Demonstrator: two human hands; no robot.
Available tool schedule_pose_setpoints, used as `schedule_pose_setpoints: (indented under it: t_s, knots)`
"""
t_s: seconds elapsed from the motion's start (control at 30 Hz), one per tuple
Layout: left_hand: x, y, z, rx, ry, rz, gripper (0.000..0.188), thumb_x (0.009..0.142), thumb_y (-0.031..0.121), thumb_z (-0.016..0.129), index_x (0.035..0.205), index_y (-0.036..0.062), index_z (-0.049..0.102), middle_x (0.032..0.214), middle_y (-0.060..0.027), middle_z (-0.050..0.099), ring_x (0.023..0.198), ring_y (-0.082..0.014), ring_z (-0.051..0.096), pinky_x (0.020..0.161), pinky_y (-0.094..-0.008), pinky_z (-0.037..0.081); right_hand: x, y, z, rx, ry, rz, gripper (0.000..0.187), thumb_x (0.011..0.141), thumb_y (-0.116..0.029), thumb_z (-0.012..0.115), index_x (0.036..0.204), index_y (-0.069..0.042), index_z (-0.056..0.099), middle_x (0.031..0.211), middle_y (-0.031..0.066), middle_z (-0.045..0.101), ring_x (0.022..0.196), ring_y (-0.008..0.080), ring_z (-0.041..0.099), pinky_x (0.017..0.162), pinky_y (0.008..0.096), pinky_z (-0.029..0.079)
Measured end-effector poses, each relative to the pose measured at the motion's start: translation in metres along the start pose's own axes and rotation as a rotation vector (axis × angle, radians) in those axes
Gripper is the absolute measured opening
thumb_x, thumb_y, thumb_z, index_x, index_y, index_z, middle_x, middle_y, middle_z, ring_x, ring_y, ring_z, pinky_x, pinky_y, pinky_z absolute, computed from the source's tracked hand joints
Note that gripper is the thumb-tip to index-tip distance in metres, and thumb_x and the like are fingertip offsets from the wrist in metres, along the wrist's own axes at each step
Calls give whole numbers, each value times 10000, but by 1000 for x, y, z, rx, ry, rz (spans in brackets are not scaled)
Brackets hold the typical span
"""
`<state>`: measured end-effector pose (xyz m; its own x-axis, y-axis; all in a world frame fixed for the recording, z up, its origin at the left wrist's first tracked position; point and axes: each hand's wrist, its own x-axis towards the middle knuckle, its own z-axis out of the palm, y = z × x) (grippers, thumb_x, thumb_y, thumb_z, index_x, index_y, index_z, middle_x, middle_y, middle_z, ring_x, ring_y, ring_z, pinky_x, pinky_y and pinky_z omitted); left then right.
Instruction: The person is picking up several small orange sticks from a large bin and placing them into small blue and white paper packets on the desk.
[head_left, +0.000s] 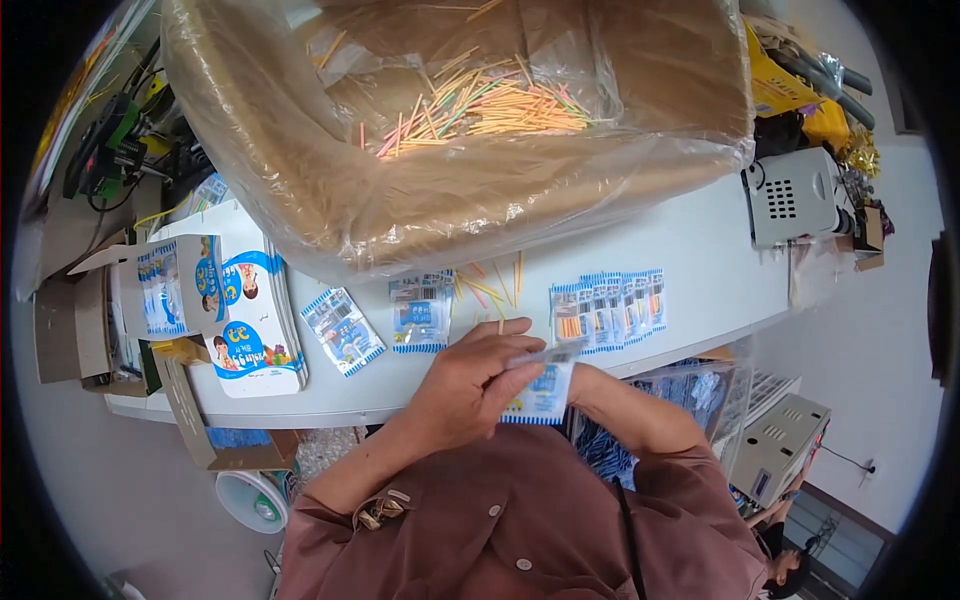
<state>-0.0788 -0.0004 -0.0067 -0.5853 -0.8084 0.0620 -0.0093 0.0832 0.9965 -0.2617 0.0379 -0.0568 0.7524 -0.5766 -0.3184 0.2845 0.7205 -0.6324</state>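
Observation:
In front of my chest, my left hand (462, 385) is closed, its thumb pressing on a small clear, blue and white plastic packet (545, 393). My right hand (583, 388) comes in from the right behind that packet, which hides most of its fingers. Just beyond my hands, a few loose thin coloured sticks (490, 288) lie on the white table (700, 240). To the right stands an overlapping row of filled packets (610, 312) with orange sticks showing inside. Two more packets lie on the left, a flat one (421, 312) and a tilted one (343, 331).
A large plastic-lined box (400, 235) with a heap of thin coloured sticks (500, 105) fills the far side. Stacked printed cards (262, 340) and an open carton (180, 285) of packets sit at left. A grey machine (795, 195) stands at right; another person (785, 565) is at lower right.

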Motion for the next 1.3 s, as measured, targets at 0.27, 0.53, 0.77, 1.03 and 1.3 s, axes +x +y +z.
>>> schedule_pose_setpoints:
  t_s: [0.27, 0.53, 0.77, 1.03, 1.3]
  knots:
    - [-28, -32, -16, -223, 752, -49, 205, 953, 89, 631, 1073, -67, 692, 1025, -86, 706, 826, -85, 616, 695, -245, 504, 17, 6, -6, -865, 636, -501, 139, 991, -54, 484, 1112, -8, 534, 1106, 145, 652, 1007, 273, 651, 880, 354, 508]
    - [-38, -42, -29, -274, 712, -292, 165, 945, 66, 652, 1044, -54, 705, 925, -20, 699, 813, -56, 590, 730, -210, 478, 35, 22, -38, -1016, 722, -704, 176, 999, -25, 457, 1163, -23, 521, 1176, 147, 632, 1163, 300, 592, 1075, 405, 380]
    - [-38, -48, -25, -498, 632, -388, 173, 968, 80, 620, 1087, -30, 679, 974, -44, 712, 823, -52, 614, 735, -214, 496, 31, 17, -36, -1099, 683, -611, 187, 1010, -100, 492, 1190, -56, 519, 1229, 127, 639, 1256, 305, 554, 1172, 482, 246]
    - [-44, -52, -20, -568, 537, -415, 168, 971, 75, 611, 1083, -34, 671, 984, -48, 718, 818, -42, 617, 719, -207, 502, 32, 17, -35, -1178, 660, -597, 181, 1012, -107, 491, 1184, -50, 506, 1227, 123, 646, 1285, 316, 535, 1172, 488, 246]
    - [-39, -53, -15, -348, 338, -491, 172, 937, 91, 662, 1022, -51, 708, 848, -6, 709, 731, -24, 565, 641, -199, 467, 22, -16, -21, 80, 635, -809, 195, 1059, -207, 410, 1092, -56, 527, 1209, 217, 636, 1286, 343, 516, 1151, 462, 323]
